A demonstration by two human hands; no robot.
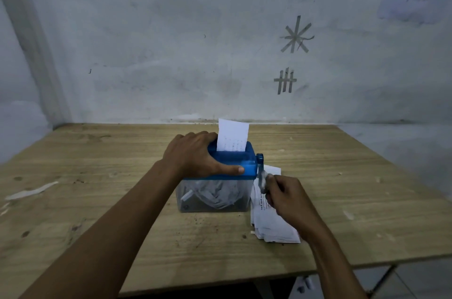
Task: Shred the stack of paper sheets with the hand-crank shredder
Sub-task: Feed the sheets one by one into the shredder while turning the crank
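Observation:
A small hand-crank shredder [247, 164] with a blue top and a clear bin [215, 197] stands mid-table. Shredded paper strips fill much of the bin. One white sheet [232, 137] stands upright in the top slot. My left hand [195, 154] lies over the blue top, fingers curled round its far edge and thumb along the front. My right hand [286, 194] grips the crank handle [262, 180] on the shredder's right side; the handle is blurred. A stack of paper sheets [274, 227] lies on the table right of the shredder, partly under my right hand.
The wooden table [122, 213] meets a pale wall at the back and left. A torn white strip [31, 191] lies near the left edge. The table's front edge runs close below the stack, with a metal leg [384, 279] beneath.

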